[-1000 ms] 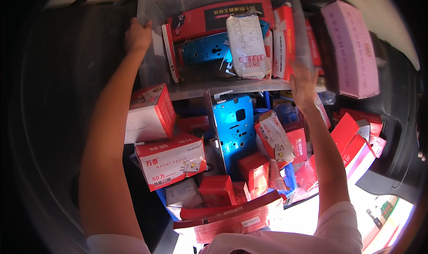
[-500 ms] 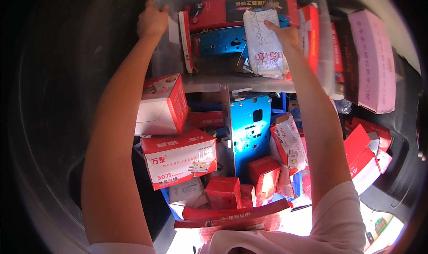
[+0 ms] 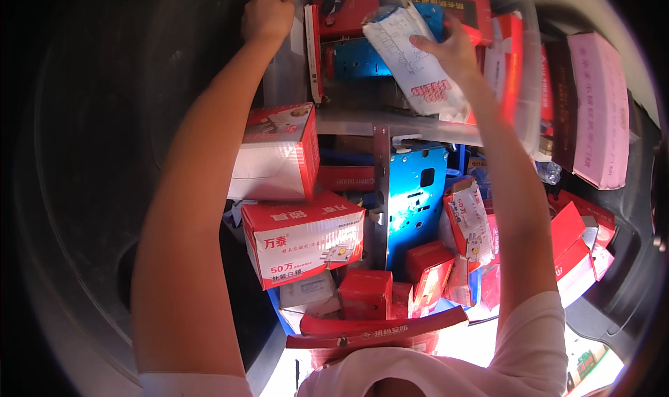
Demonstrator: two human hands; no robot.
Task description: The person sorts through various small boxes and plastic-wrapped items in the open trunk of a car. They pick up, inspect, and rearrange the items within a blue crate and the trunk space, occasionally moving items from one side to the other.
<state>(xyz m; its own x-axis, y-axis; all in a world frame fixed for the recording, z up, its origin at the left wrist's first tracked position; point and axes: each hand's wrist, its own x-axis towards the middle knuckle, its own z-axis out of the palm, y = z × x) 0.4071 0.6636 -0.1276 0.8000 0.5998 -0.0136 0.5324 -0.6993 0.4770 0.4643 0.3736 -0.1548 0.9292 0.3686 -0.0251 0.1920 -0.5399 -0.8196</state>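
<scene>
Right hand: From my remote seat I see the right hand [image 3: 451, 54] gripping a slim white box [image 3: 412, 61] by its side, thumb on top; I judge the step to be handling it, tilted, over the clear plastic bin [image 3: 288, 76].
Next move: It calls, I think, for a firm pinch and clearance from the bin's walls.
Left hand: Farther off, the left hand [image 3: 269, 15] closes on the bin's left rim.
Foreground cardboard: A long red box [image 3: 404, 329] lies crosswise.
Middle ground: A square-edged red-and-white carton [image 3: 306, 240] sits near an upright blue metal plate [image 3: 411, 195], its cutouts crisp.
Far end: A red box with a black panel [image 3: 350, 15] lines the bin.
</scene>
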